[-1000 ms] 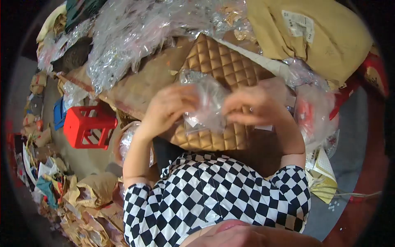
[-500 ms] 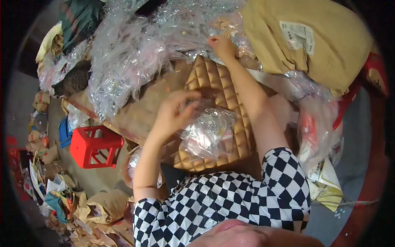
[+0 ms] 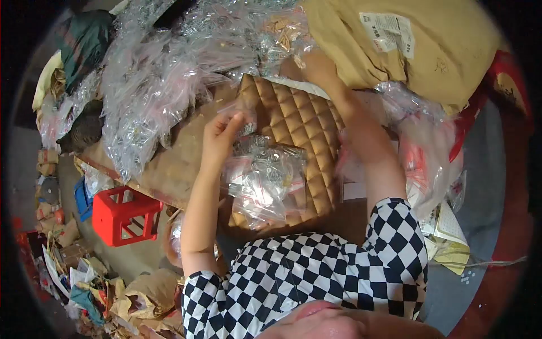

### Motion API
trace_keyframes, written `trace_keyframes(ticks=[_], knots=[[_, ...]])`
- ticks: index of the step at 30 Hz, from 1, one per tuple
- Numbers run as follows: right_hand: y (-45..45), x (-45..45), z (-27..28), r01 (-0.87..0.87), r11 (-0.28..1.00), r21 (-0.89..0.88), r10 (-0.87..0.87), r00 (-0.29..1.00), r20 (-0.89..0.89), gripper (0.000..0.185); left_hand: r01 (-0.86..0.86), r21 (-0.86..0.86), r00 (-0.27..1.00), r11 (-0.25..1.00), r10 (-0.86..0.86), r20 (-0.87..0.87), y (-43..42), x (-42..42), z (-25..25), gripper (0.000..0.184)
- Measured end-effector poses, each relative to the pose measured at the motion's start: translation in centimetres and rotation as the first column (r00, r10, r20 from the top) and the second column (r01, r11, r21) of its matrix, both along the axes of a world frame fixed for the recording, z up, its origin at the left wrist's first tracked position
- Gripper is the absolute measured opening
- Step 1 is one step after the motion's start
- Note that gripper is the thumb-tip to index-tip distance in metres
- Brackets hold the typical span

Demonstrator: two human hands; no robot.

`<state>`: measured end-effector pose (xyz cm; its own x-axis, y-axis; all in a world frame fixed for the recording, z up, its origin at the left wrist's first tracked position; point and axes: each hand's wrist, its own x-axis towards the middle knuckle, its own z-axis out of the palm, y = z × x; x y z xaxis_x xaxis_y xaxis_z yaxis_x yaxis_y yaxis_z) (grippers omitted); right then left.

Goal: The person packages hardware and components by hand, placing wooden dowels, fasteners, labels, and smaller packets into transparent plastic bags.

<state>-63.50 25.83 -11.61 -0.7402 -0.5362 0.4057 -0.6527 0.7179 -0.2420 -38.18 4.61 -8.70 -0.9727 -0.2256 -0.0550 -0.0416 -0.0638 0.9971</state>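
Observation:
My left hand (image 3: 222,135) is closed, thumb against fingers, on the edge of a small clear plastic bag (image 3: 244,117). Just below it, a pile of clear zip bags (image 3: 265,183) with red strips and small metal parts lies on a brown quilted cushion (image 3: 299,116). My right hand (image 3: 316,69) is smeared by motion at the far edge of the cushion. It is nearest to a heap of small tan pieces (image 3: 285,31) and a big tan sack. Whether its fingers hold anything is hidden by the blur.
A large mound of filled clear bags (image 3: 164,73) covers the far left of the table. The tan sack (image 3: 418,51) stands at the far right. Reddish plastic bags (image 3: 420,147) hang beside my right arm. A red stool (image 3: 121,214) and paper scraps sit on the floor at left.
My left hand has moved from above the bag pile to the upper left and now pinches a bag. My right hand has drawn slightly back from the tan pieces. The view has shifted.

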Motion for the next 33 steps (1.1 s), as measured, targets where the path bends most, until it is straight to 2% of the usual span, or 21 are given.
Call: trace_keyframes(ticks=[1,3,5,7,9,10,11,12,14,16,17,19,20,22,24,26,28,29,30,31,33], knots=[[0.7,-1.0,-1.5,0.032,0.997,0.064,-0.029,0.999,-0.045,0.023,-0.001,-0.005,1.000,1.000,0.001,-0.005,-0.1,0.3,0.2,0.024],[1.0,-0.5,-1.2,0.069,0.990,0.122,-0.057,0.994,-0.093,0.022,-0.067,0.204,0.995,0.977,0.050,0.088,-0.4,0.8,0.4,0.031],[0.5,3.5,2.3,-0.042,0.990,-0.136,0.065,0.984,0.164,0.023,-0.081,0.321,0.994,0.944,0.051,0.100,-0.6,1.0,0.1,0.033],[-0.2,7.8,4.9,-0.169,0.935,-0.312,0.223,0.963,0.148,0.021,-0.071,0.547,0.987,0.834,-0.020,0.159,-0.6,0.8,-0.4,0.043],[0.1,12.6,7.1,-0.476,0.830,-0.290,0.466,0.878,-0.109,0.015,0.011,0.566,0.985,0.825,-0.108,0.137,1.1,0.9,1.3,0.044],[0.5,15.0,7.7,-0.572,0.771,-0.281,0.566,0.817,-0.110,0.014,0.070,0.580,0.980,0.812,-0.164,0.110,2.1,1.0,2.1,0.045],[1.3,16.5,8.1,-0.644,0.737,-0.204,0.625,0.765,-0.155,0.015,0.177,0.390,0.971,0.904,-0.226,0.084,2.7,1.5,2.5,0.039],[2.8,16.7,9.0,-0.622,0.757,-0.199,0.603,0.783,-0.153,0.015,0.203,0.394,0.964,0.896,-0.254,0.081,2.7,2.1,2.5,0.039],[6.7,17.0,10.6,-0.496,0.820,-0.285,0.555,0.810,0.190,0.017,0.130,0.123,0.965,0.984,-0.154,0.211,2.1,3.6,2.5,0.028],[12.2,12.5,7.6,-0.194,0.932,-0.308,0.239,0.964,0.118,0.018,0.061,0.118,0.985,0.991,-0.079,0.153,1.7,5.6,3.1,0.024],[16.7,9.6,4.3,-0.150,0.985,0.083,0.160,0.979,-0.123,0.019,-0.021,0.115,0.995,0.993,0.010,0.096,1.6,6.3,3.4,0.020],[19.8,10.7,7.4,0.207,0.935,0.289,-0.281,0.928,0.246,0.023,-0.115,0.046,0.989,0.992,0.110,0.094,1.8,7.0,3.2,0.020],[20.9,10.2,5.4,0.204,0.935,0.291,-0.279,0.928,0.247,0.023,-0.210,-0.022,0.974,0.977,0.211,0.086,2.0,7.4,3.2,0.020],[22.4,8.8,-0.6,0.249,0.932,0.263,-0.248,0.968,-0.036,0.029,-0.178,0.072,0.982,0.981,0.173,0.072,3.4,7.5,3.4,0.018],[22.2,9.1,0.7,0.325,0.907,0.267,-0.315,0.946,-0.080,0.025,-0.018,-0.026,0.999,0.999,0.017,-0.040,4.2,7.8,3.6,0.018],[21.6,10.0,3.3,0.394,0.879,0.269,-0.375,0.919,-0.121,0.021,0.007,-0.043,0.999,0.999,-0.009,-0.042,4.1,8.8,3.8,0.018],[21.1,13.2,6.3,0.247,0.963,-0.103,-0.263,0.948,-0.179,0.016,-0.047,-0.108,0.996,0.993,0.038,-0.085,4.3,9.8,4.5,0.016],[20.9,15.6,7.9,0.149,0.944,-0.296,-0.118,0.986,0.120,0.017,-0.045,-0.140,0.992,0.989,0.028,-0.122,4.0,10.2,4.5,0.017],[20.7,18.2,9.3,0.109,0.862,-0.495,0.095,0.925,0.368,0.019,-0.043,-0.141,0.993,0.989,0.026,-0.119,3.7,10.6,4.4,0.017],[20.5,20.2,10.6,0.109,0.862,-0.495,0.095,0.925,0.369,0.019,-0.065,-0.154,0.995,0.986,0.052,-0.085,3.4,11.1,4.4,0.017],[20.2,23.2,12.1,-0.147,0.959,-0.244,0.264,0.776,0.572,0.028,-0.091,-0.167,0.995,0.982,0.084,-0.048,3.3,11.5,3.8,0.017]])
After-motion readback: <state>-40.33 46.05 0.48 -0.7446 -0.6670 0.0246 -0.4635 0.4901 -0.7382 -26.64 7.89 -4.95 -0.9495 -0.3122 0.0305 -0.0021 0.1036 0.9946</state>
